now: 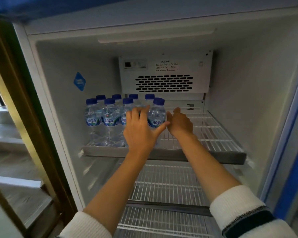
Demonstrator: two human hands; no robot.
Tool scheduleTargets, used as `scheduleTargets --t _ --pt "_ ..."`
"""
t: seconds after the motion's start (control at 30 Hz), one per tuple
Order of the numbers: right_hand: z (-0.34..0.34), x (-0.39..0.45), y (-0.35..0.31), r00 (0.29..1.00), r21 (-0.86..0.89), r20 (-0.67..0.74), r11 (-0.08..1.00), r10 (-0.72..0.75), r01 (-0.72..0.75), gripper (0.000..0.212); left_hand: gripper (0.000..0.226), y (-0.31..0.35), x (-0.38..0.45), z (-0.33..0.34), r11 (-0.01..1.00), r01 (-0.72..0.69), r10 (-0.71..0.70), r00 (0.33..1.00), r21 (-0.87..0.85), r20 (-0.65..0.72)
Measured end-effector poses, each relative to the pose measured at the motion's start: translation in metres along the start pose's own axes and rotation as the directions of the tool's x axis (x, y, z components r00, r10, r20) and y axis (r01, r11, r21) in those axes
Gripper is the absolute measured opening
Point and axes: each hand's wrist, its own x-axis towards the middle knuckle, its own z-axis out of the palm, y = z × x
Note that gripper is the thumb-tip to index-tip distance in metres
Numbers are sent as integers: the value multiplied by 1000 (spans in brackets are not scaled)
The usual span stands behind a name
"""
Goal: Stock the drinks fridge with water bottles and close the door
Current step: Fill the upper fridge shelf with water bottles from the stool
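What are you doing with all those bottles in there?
A person is filling the top shelf of an open fridge with water bottles. Eight blue-capped bottles stand in two rows on the shelf's left side. The left hand rests against the front-row bottles, and the right hand is beside the rightmost bottle. The shelf's right side and the lower shelves are bare.
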Motion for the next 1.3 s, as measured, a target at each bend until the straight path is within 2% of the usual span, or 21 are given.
scheduleTargets --t 0.23,0.37,0.5,0.6,0.67,0.77,0.83,0.93,1.13,1.2,1.3 --pt "-3 -4 -2 1000 29 -11 999 -20 20 45 79 -10 -2 6 983 35 -27 999 178 -45" --pt "-5 -6 -2 997 73 -27 994 -77 79 40 81 -16 -14 7 968 75 -67 997 239 -43" --pt "-11 -15 -2 994 213 4 971 -109 106 36 77 -29 -29 0 987 68 -68 998 144 -3" --pt "-12 -39 4 981 369 53 917 -184 152 38 74 -50 -48 -11 998 57 -58 997 32 57" --pt "-11 -61 5 961 419 134 892 -244 168 50 74 -67 -65 -19 999 32 -32 988 4 148" --pt "-8 -83 -2 939 272 179 932 -292 238 72 76 -92 -91 -30 992 -95 66 954 86 292" --pt "-5 -88 -7 950 160 123 951 -287 266 76 76 -104 -101 -37 973 -190 133 924 130 358" --pt "-2 -92 -13 961 130 69 958 -267 257 76 79 -113 -104 -48 958 -251 169 882 136 439" --pt "-3 -99 -17 976 100 28 972 -214 211 82 82 -117 -102 -75 973 -227 169 805 33 568" --pt "8 -114 -22 966 89 -118 966 -230 241 85 80 -127 -115 -91 984 -179 143 798 4 585" --pt "40 -153 -39 870 31 -370 931 -326 363 77 78 -157 -147 -122 996 -92 58 772 20 632"
